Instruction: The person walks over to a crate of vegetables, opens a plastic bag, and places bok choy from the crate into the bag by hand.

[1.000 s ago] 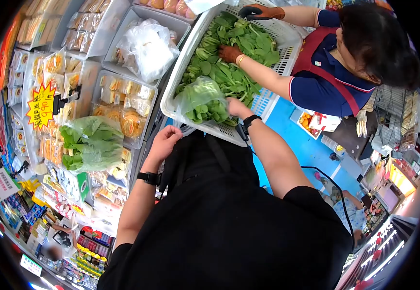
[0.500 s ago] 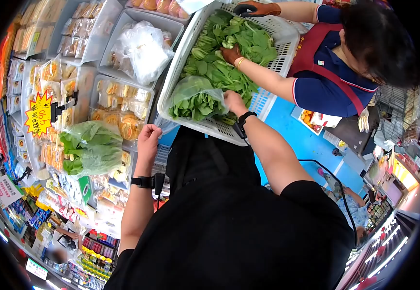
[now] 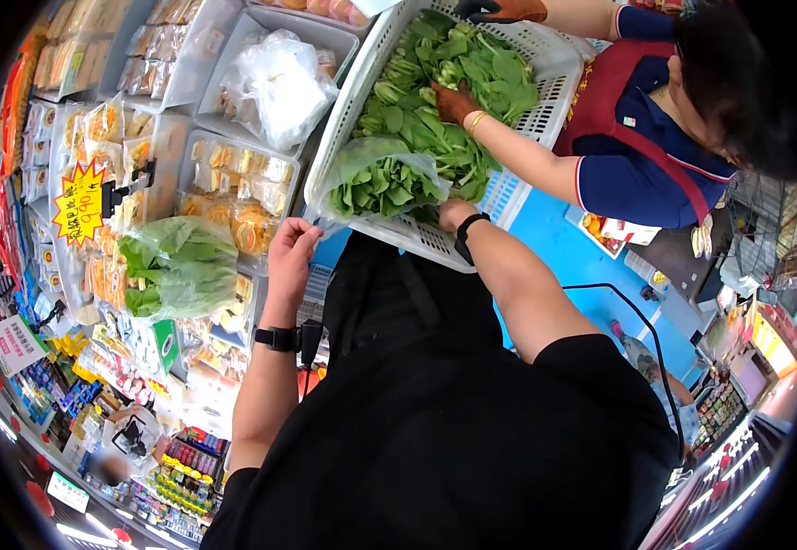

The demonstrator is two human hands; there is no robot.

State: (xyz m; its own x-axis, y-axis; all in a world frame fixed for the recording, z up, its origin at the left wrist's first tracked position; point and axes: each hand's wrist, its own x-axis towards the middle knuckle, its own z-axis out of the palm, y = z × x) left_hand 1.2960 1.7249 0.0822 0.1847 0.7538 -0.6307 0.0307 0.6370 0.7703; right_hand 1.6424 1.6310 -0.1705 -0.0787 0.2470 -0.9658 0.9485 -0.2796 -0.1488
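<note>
A clear plastic bag (image 3: 348,170) with leafy greens (image 3: 389,190) inside lies at the near end of a white crate (image 3: 321,174). My left hand (image 3: 294,251) is closed in a pinch on the bag's left edge, just outside the crate. Inside the crate's near corner, my right hand (image 3: 456,214) reaches down beside the bag, at the loose greens (image 3: 465,160). Its fingertips are hidden among leaves and the crate wall, so their grip cannot be made out. Across the crate, a co-worker's gloved hand (image 3: 454,103) rests on the loose greens.
A second bag of greens (image 3: 178,266) lies on packaged baked goods to the left, by a yellow price sign (image 3: 80,203). A bin (image 3: 224,57) holds white plastic bags (image 3: 279,87). The co-worker (image 3: 637,128) leans in from the right, another gloved hand (image 3: 501,9) at the crate's far edge.
My right hand has left the bag's edge and moved down toward the crate's near corner. My left hand keeps its pinch on the bag. The co-worker's hand stays on the greens.
</note>
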